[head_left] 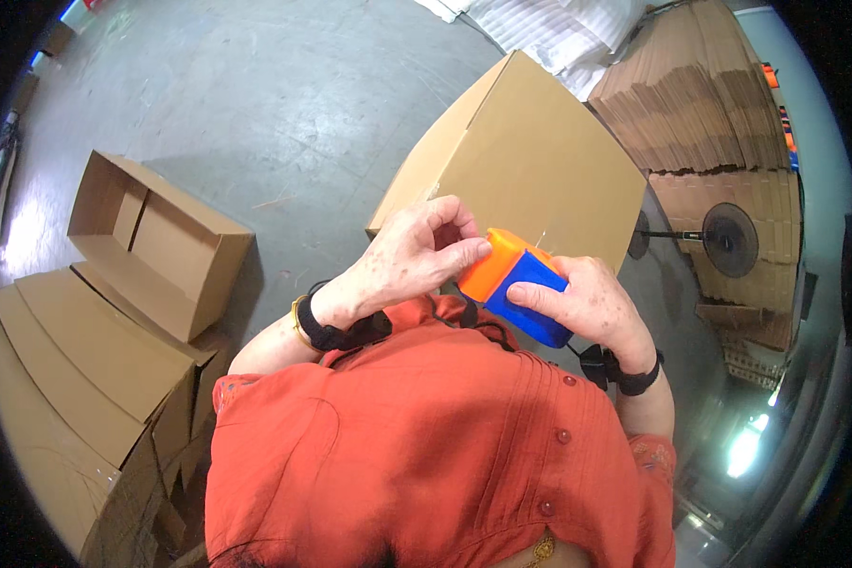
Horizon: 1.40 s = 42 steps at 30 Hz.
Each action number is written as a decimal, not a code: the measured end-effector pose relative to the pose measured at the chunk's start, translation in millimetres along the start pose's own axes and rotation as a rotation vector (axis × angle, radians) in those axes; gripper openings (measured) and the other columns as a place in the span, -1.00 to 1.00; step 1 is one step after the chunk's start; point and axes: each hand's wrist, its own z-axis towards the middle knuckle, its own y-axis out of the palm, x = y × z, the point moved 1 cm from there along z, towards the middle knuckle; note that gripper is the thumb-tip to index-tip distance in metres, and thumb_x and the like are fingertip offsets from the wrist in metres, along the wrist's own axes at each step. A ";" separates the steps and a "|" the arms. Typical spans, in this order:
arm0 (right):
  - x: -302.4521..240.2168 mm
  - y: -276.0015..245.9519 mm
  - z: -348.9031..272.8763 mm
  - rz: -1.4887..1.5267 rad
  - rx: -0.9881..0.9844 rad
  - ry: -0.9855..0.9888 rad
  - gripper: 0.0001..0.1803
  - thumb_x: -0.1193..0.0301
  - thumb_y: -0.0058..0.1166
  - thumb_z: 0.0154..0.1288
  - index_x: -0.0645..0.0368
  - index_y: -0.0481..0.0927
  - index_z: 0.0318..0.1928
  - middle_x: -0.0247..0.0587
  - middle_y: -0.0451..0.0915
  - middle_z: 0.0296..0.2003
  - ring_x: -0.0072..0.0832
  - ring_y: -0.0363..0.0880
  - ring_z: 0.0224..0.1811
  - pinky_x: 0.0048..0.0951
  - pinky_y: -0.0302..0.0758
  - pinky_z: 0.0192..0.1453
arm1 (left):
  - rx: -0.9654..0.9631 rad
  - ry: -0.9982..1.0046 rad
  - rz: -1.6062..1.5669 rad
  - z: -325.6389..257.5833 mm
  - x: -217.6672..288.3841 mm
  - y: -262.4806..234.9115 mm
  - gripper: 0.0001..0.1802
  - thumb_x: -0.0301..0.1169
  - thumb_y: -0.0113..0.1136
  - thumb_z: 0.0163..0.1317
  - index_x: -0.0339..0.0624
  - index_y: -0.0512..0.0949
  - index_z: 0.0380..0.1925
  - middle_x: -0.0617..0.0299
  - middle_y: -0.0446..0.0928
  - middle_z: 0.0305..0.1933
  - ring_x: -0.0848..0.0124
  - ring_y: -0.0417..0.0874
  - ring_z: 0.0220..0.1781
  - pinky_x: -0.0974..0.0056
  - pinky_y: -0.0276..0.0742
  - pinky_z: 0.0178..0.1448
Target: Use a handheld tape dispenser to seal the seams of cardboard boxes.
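Note:
In front of my waist I hold a small, blocky object, part bright orange and part blue [530, 301]. My right hand [601, 308] grips its blue part, with the thumb lying across the top face. At the orange side is my left hand [417, 246]; its fingers are curled and the thumb tip meets the object's upper edge. Whether those fingers pinch anything thin there is too small to tell. Just beyond both hands stands a large brown carton [549, 142] with a flat, closed face toward me.
An open brown carton [175, 237] lies at the left, above several overlapping cardboard pieces [85, 360]. Tall stacks of flattened cardboard [682, 95] stand at the far right, near a round dark disc [732, 241]. White wrapped material [559, 33] is behind the large carton.

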 end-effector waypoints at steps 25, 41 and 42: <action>0.2 4.2 2.9 -0.033 -0.073 0.064 -0.18 -0.33 0.19 0.18 0.25 0.72 -0.04 0.14 0.74 -0.29 -0.06 0.77 -0.17 -0.15 0.63 -0.06 | 0.033 0.014 0.041 1.7 -6.9 -2.6 -0.83 -0.39 0.25 0.43 -0.31 0.59 -0.17 0.36 0.59 -0.32 0.63 0.58 -0.30 0.43 0.57 -0.21; -10.2 8.5 7.8 -0.013 -0.086 0.061 -0.17 -0.34 0.20 0.17 0.27 0.71 -0.05 0.13 0.74 -0.31 -0.08 0.77 -0.21 -0.17 0.63 -0.10 | -0.007 0.026 0.003 -3.1 -8.5 -15.1 -0.80 -0.35 0.20 0.47 -0.30 0.61 -0.20 0.35 0.61 -0.31 0.64 0.56 -0.31 0.42 0.56 -0.20; -10.2 8.8 8.1 -0.014 -0.087 0.059 -0.17 -0.34 0.20 0.17 0.27 0.71 -0.05 0.13 0.74 -0.31 -0.08 0.77 -0.21 -0.17 0.63 -0.10 | -0.011 -0.032 -0.079 -3.2 -8.2 -16.0 -0.81 -0.36 0.20 0.47 -0.30 0.61 -0.20 0.35 0.61 -0.32 0.64 0.56 -0.31 0.42 0.56 -0.20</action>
